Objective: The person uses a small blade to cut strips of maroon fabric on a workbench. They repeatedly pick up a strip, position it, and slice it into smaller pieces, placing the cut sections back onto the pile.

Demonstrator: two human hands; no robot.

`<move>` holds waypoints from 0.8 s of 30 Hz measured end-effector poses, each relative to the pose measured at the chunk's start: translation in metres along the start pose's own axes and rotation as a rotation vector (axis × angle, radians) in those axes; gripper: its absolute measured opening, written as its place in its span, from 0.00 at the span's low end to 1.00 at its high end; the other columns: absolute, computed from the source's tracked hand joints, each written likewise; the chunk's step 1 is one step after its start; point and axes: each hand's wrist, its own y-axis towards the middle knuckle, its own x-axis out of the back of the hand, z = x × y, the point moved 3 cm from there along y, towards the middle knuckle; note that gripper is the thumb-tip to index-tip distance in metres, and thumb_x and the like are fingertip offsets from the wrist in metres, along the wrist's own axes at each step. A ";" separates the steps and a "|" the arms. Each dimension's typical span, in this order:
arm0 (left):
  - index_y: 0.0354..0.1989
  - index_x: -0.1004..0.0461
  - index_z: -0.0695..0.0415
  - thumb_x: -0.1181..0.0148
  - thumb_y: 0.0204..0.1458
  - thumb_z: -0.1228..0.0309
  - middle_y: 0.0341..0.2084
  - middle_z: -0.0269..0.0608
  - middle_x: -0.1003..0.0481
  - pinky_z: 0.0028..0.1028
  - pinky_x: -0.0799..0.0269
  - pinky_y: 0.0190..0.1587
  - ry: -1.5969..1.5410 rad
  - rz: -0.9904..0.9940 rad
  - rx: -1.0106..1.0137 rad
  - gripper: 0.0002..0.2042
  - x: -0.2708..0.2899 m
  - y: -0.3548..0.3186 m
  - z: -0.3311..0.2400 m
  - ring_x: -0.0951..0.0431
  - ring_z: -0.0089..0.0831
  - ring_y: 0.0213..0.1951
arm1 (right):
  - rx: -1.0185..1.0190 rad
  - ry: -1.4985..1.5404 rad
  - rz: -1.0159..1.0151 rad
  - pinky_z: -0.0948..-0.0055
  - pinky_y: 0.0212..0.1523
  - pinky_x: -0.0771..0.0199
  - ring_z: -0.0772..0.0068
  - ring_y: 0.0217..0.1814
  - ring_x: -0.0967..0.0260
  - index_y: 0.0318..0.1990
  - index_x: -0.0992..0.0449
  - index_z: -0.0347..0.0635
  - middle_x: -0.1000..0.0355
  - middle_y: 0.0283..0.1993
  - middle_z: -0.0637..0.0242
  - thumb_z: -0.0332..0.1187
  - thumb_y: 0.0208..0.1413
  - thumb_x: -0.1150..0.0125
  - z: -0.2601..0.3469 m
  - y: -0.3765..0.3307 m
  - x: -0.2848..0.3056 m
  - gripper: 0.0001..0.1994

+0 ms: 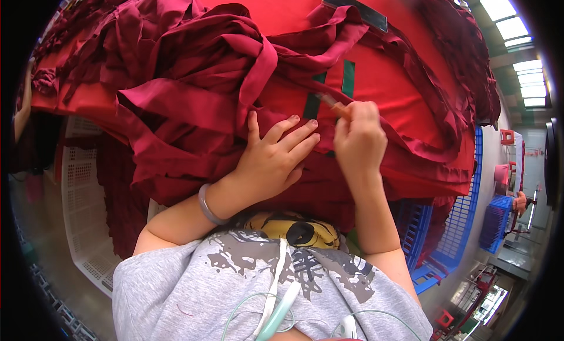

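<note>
My left hand (276, 156) lies flat with fingers spread on a heap of dark red cloth pieces (188, 88), pressing the fabric down. A grey bangle (208, 206) sits on that wrist. My right hand (358, 135) is closed around a thin pen-like marker (332, 103), whose tip points up-left onto the red fabric beside a dark green strip (348, 78). Both hands are close together near the middle of the pile.
The cloth covers a red table top (405, 65) with a dark rectangular strip (355, 9) near its far edge. A white slatted crate (82, 182) stands at my left, blue crates (458, 217) at my right. Chairs and another person are far right.
</note>
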 end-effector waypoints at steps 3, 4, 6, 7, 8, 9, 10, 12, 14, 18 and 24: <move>0.59 0.30 0.45 0.37 0.46 0.64 0.64 0.27 0.37 0.73 0.63 0.60 -0.002 -0.018 -0.012 0.27 -0.003 0.002 -0.002 0.38 0.32 0.64 | -0.219 0.186 0.036 0.60 0.29 0.29 0.52 0.33 0.27 0.36 0.25 0.39 0.29 0.34 0.60 0.29 0.56 0.42 -0.034 0.007 0.010 0.04; 0.59 0.30 0.45 0.37 0.46 0.64 0.64 0.27 0.36 0.73 0.63 0.60 0.007 -0.025 -0.008 0.27 -0.004 0.001 -0.001 0.38 0.32 0.64 | -0.177 0.244 0.083 0.60 0.30 0.29 0.52 0.33 0.27 0.35 0.25 0.40 0.29 0.34 0.61 0.29 0.56 0.41 -0.031 0.005 0.009 0.04; 0.59 0.30 0.44 0.37 0.47 0.64 0.64 0.27 0.36 0.72 0.63 0.60 0.025 -0.038 -0.002 0.27 -0.005 0.000 0.000 0.38 0.31 0.64 | -0.094 0.356 0.176 0.61 0.30 0.29 0.53 0.33 0.27 0.33 0.24 0.41 0.29 0.34 0.62 0.30 0.55 0.40 -0.020 0.001 0.009 0.03; 0.59 0.30 0.44 0.38 0.47 0.64 0.63 0.27 0.36 0.72 0.63 0.60 0.034 -0.045 0.000 0.27 -0.005 0.000 0.000 0.38 0.31 0.63 | -0.063 0.416 0.216 0.62 0.30 0.29 0.55 0.31 0.27 0.31 0.23 0.43 0.28 0.34 0.64 0.30 0.53 0.39 -0.011 0.001 0.009 0.02; 0.59 0.30 0.44 0.38 0.47 0.64 0.63 0.27 0.35 0.72 0.63 0.60 0.044 -0.051 0.002 0.26 -0.005 0.000 0.001 0.38 0.31 0.63 | 0.013 0.383 0.224 0.69 0.30 0.30 0.61 0.29 0.29 0.34 0.24 0.34 0.29 0.32 0.61 0.24 0.49 0.38 -0.003 0.001 0.010 0.05; 0.59 0.30 0.44 0.38 0.47 0.64 0.63 0.27 0.35 0.72 0.63 0.60 0.053 -0.058 0.004 0.26 -0.005 0.000 0.001 0.38 0.31 0.63 | 0.030 0.326 0.252 0.67 0.30 0.30 0.60 0.29 0.29 0.33 0.24 0.35 0.29 0.32 0.61 0.24 0.48 0.38 -0.002 0.000 0.007 0.05; 0.59 0.30 0.44 0.38 0.48 0.64 0.63 0.27 0.35 0.72 0.63 0.60 0.054 -0.056 -0.001 0.26 -0.005 0.000 0.000 0.37 0.31 0.63 | 0.046 0.271 0.280 0.66 0.30 0.29 0.58 0.30 0.28 0.33 0.24 0.36 0.29 0.32 0.62 0.24 0.47 0.39 -0.002 -0.001 0.003 0.05; 0.59 0.30 0.44 0.38 0.48 0.64 0.62 0.26 0.34 0.72 0.64 0.60 0.057 -0.053 -0.009 0.26 -0.005 0.001 0.000 0.37 0.31 0.62 | 0.089 0.195 0.284 0.63 0.29 0.28 0.58 0.30 0.28 0.30 0.26 0.39 0.30 0.32 0.63 0.26 0.46 0.39 0.001 -0.002 0.001 0.04; 0.59 0.30 0.44 0.39 0.48 0.64 0.62 0.26 0.34 0.72 0.64 0.60 0.057 -0.041 0.000 0.26 -0.005 0.000 0.000 0.37 0.31 0.62 | 0.124 0.173 0.281 0.61 0.29 0.27 0.57 0.30 0.27 0.29 0.27 0.40 0.30 0.32 0.63 0.27 0.46 0.39 0.003 -0.001 -0.004 0.04; 0.59 0.30 0.44 0.39 0.49 0.65 0.63 0.27 0.35 0.71 0.63 0.60 0.056 -0.052 0.003 0.25 -0.003 0.002 0.000 0.37 0.31 0.62 | 0.031 0.183 0.147 0.58 0.30 0.28 0.52 0.32 0.28 0.30 0.29 0.39 0.30 0.32 0.59 0.27 0.49 0.40 -0.007 0.002 -0.008 0.04; 0.58 0.28 0.44 0.40 0.50 0.65 0.62 0.26 0.34 0.70 0.64 0.61 0.025 -0.072 0.000 0.23 -0.005 0.003 -0.001 0.36 0.32 0.61 | -0.075 0.419 0.193 0.61 0.31 0.29 0.55 0.33 0.27 0.34 0.24 0.40 0.29 0.34 0.61 0.28 0.53 0.41 -0.019 0.002 0.001 0.03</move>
